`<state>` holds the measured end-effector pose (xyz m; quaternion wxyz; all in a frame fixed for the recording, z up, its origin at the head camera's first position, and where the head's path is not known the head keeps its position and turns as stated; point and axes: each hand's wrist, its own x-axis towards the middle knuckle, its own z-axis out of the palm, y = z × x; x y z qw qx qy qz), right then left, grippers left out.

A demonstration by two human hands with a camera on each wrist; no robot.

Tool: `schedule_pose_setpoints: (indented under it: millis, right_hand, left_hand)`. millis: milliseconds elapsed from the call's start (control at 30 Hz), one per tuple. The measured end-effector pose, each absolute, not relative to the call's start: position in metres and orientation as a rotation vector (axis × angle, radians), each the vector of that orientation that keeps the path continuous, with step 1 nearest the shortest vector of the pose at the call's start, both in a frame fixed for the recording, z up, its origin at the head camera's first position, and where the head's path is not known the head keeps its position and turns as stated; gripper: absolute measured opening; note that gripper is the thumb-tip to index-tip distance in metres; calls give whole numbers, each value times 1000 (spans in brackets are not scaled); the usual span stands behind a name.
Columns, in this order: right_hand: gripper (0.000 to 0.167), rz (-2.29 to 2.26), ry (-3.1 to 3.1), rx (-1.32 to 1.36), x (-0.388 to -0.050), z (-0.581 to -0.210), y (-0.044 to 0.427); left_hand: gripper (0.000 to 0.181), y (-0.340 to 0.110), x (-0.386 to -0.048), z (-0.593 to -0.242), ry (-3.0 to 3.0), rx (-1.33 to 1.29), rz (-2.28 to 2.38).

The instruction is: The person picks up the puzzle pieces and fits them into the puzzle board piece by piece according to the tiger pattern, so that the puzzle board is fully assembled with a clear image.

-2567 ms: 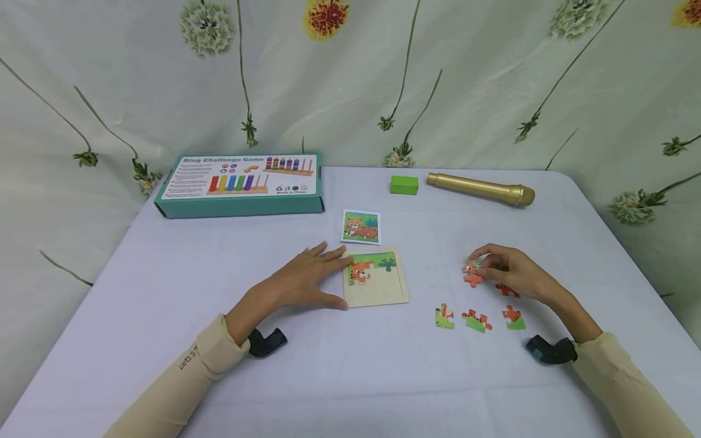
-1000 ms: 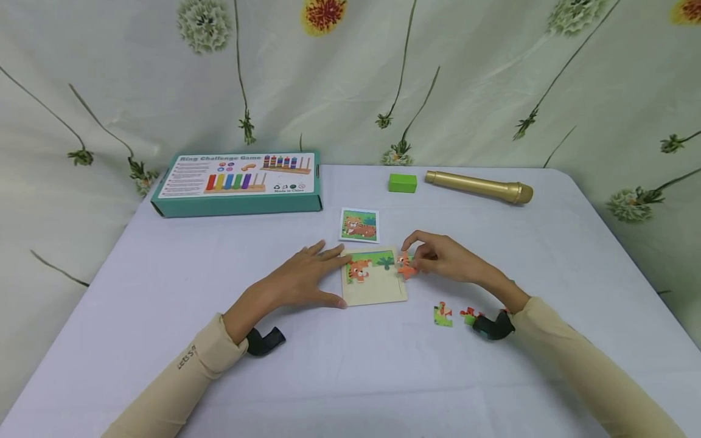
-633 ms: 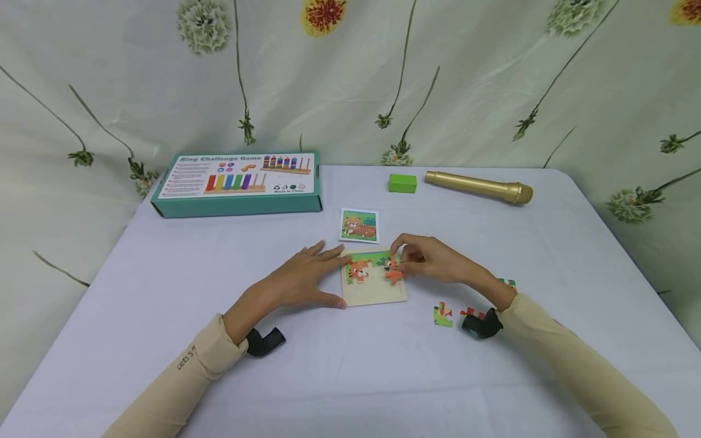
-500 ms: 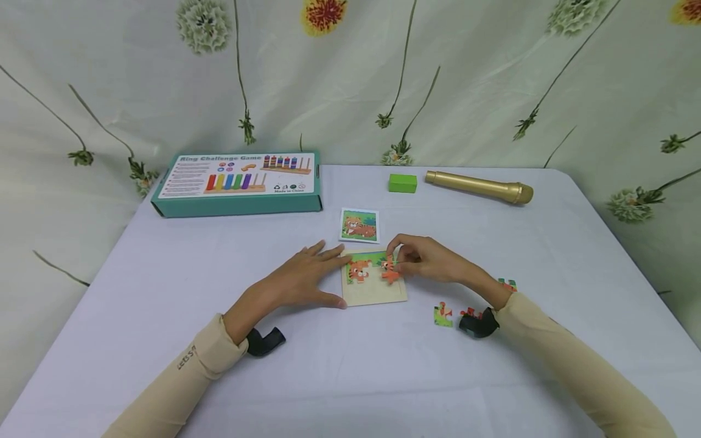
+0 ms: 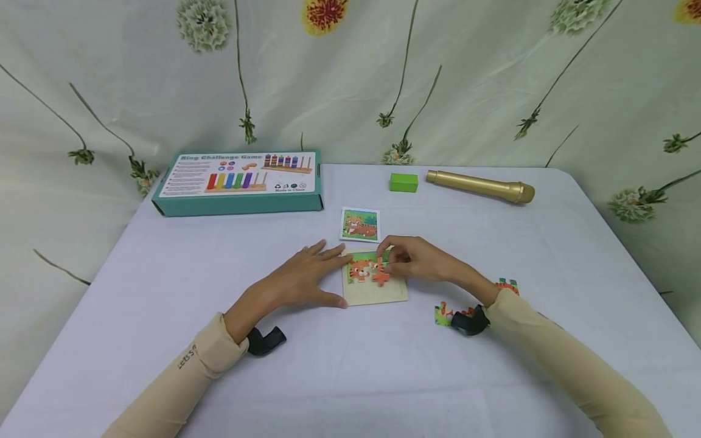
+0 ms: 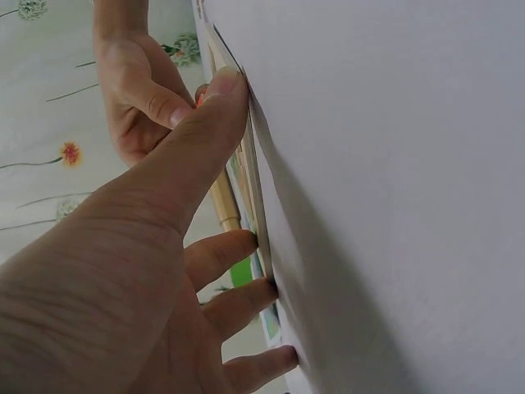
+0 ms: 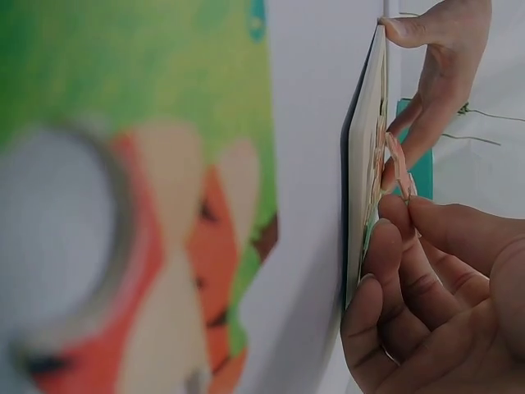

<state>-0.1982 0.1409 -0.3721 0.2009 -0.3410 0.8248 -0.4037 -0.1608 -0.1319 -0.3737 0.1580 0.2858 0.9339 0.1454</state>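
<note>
My left hand (image 5: 303, 280) rests spread at the left side of a wooden puzzle board (image 5: 375, 295), thumb and fingers touching its edge. In the left wrist view those fingers (image 6: 217, 254) look extended along the rim. The board's upper part holds tiger and greenery pieces, among them a tiger face (image 5: 358, 271). Between thumb and fingers my right hand (image 5: 421, 258) pinches an orange jigsaw piece (image 5: 380, 277) over the board, right of the face. From the right wrist the pinched piece (image 7: 399, 164) appears tilted above the board's surface. My right fingers hide the board's upper right corner.
A tiger picture card (image 5: 359, 225) lies behind the board. Loose jigsaw pieces (image 5: 442, 314) lie at the right, partly covered by my right wrist and its black camera (image 5: 471, 321). Farther back are a teal game box (image 5: 241, 205), a green block (image 5: 403, 182) and a gold microphone (image 5: 482, 187).
My right hand has picked up the orange jigsaw piece from the loose ones at the right and carried it left over the board. My left hand has stayed in place.
</note>
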Motion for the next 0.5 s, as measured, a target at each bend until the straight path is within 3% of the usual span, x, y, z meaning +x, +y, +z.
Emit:
schedule_pose_setpoints:
  millis: [500]
  right_hand:
    - [23,-1077,2308,-954,-203,-373,131]
  left_hand:
    - [91,-132,-161,-375,2679,829,411]
